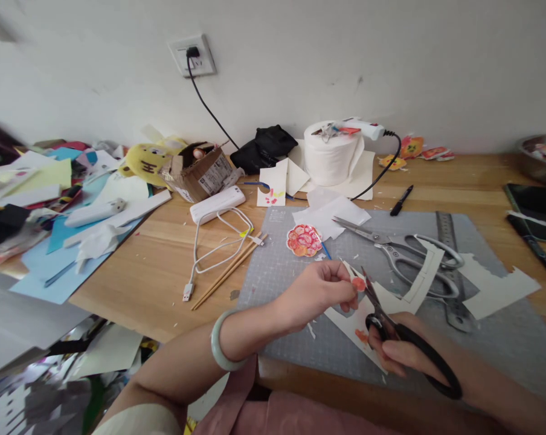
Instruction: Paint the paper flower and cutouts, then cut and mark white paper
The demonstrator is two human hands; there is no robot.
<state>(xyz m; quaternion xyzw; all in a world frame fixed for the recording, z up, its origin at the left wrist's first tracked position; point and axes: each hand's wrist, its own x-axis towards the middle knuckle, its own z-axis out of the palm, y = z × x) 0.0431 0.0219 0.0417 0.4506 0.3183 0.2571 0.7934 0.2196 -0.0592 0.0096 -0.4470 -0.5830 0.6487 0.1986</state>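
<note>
Closed in a pinch, the left hand [316,291] grips a small orange-red paper piece [359,284] right beside the blades of the black-handled scissors [382,311], which the right hand [406,349] holds by the loops. From where I stand, a pale sheet [351,330] lies beneath on the gray cutting mat [273,260]. Beyond are large silver scissors [384,240] and a red-and-orange paper flower [304,240]; farther back, a white paper roll [330,160] stands near the wall [264,66].
</note>
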